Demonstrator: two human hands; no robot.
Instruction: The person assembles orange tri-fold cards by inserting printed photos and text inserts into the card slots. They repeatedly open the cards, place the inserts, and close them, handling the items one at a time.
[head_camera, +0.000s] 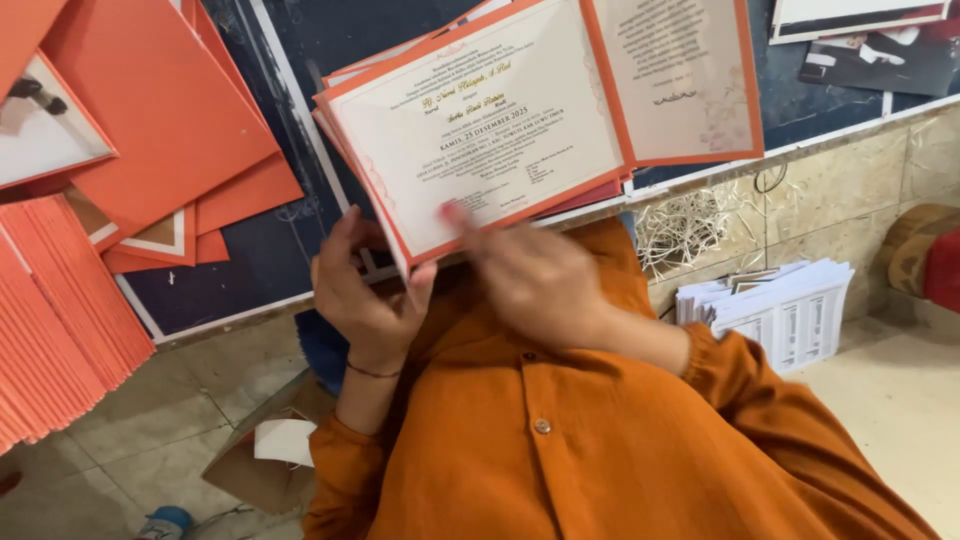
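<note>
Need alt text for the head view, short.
Two hands hold an open orange-bordered cream card from a small stack: the left hand grips its lower edge, the right hand, blurred, touches the printed face. Orange sleeves fill the foreground; more orange cards lie at left, a white paper stack at right.

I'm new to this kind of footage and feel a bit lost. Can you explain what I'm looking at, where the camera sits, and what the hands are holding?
There is no machine here: a person in an orange shirt wears the camera on their head, so this single view looks down at their own hands. The left hand grips the lower edge of an open orange-bordered card with printed text inside; the blurred right hand touches its lower edge. Around them lie loose orange cards, a fanned orange stack and a white paper pile on a tiled floor.
</note>
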